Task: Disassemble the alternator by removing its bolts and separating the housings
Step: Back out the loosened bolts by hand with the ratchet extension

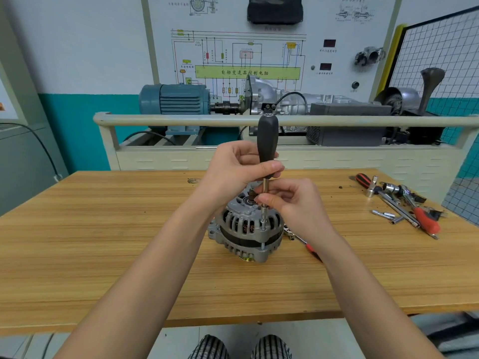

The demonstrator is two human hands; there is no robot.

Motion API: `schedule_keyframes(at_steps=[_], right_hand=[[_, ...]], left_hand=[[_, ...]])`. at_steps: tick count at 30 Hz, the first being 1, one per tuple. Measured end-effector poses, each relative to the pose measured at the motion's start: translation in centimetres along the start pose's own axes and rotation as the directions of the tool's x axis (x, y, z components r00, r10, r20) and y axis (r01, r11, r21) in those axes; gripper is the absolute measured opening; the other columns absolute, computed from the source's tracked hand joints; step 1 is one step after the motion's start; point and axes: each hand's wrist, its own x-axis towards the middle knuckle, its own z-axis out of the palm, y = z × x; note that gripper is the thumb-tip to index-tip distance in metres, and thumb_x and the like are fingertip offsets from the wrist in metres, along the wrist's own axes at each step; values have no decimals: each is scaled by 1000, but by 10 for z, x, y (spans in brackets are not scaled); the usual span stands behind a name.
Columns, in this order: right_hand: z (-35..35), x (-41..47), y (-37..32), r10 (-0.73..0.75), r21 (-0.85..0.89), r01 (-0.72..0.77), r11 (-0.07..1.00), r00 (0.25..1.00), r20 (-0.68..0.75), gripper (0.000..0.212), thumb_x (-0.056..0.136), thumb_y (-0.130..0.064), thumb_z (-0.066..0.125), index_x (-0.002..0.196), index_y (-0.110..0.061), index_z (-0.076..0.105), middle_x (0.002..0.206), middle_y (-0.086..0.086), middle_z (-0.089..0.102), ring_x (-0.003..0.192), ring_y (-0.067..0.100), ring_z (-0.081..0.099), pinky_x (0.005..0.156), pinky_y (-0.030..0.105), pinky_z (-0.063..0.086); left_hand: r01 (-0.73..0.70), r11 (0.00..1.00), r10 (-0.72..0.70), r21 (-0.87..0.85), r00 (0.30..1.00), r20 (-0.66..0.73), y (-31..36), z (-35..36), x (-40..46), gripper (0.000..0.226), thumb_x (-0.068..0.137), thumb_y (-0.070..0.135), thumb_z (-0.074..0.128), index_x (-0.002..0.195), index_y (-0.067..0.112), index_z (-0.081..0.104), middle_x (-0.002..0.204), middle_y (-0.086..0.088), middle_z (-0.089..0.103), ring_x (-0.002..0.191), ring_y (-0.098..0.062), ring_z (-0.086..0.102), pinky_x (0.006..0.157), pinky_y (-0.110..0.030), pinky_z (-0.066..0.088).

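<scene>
Head view looked down on a wooden table (pixel 108 229), and right at its middle stood one alternator (pixel 246 229), upright on its pulley end, copper windings showing through the slots. One nut driver (pixel 267 151) stood upright over the near-right edge of the housing, its socket tip seated on a bolt (pixel 263 225) there. Left hand (pixel 233 172) gripped the lower part of the black handle, fingers curled round it, thumb across the front. Right hand (pixel 290 200) pinched the bare metal shaft just below, fingertips pressed together on it, and it covered the alternator's right shoulder. Both forearms crossed the near table and hid part of it. Just right of the alternator lay a small red-handled tool (pixel 309 248), half hidden behind the right wrist. Well apart, at the table's far right, sat a loose heap of tools (pixel 399 203): ratchet, sockets, extension bars, too tangled to count. Beyond the table stood a training bench with one blue motor (pixel 173 99).
</scene>
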Motion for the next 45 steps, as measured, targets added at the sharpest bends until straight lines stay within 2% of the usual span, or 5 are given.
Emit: schedule_keyframes(at_steps=[15,23,28,35,45], right_hand=[[1,1,1,26,21,-26,999,999,19,22,82,-7,73,85,-29,71,81,-4,74,80,14,71,84,43,57],[-3,-1,0,9,25,-11,1000,997,74,20,80,-9,75,87,-27,71,80,-6,74,80,12,71,84,37,57],[-1,0,3,29,-1,-29,1000,999,-30,26,72,-11,82,71,-33,68,65,-13,69,64,7,64,67,26,55],[0,0,7,4,-61,-7,998,999,-53,28,81,-6,74,76,-33,68,76,-2,72,76,18,69,77,44,57],[-5,1,12,5,-42,-7,999,999,-45,38,82,1,69,76,-36,67,72,-7,73,76,14,71,79,43,58]], left_hand=[[-5,999,4,39,1000,19,0,-1,2,10,85,1,68,94,4,66,78,-8,74,72,-17,71,67,-25,58],[-25,981,39,193,997,-67,2,-3,5,42,53,20,86,83,1,63,77,-8,70,72,-22,68,71,-33,59],[-15,984,33,179,994,-99,-2,0,7,31,62,10,87,77,5,60,74,-9,69,73,-30,70,72,-39,58],[46,995,-36,-85,992,118,-7,-9,4,24,87,1,62,111,3,64,98,-9,74,93,-21,70,85,-31,56],[-37,999,34,39,996,80,-8,-4,8,22,80,-5,68,99,7,68,82,-2,75,81,-16,73,76,-25,56]])
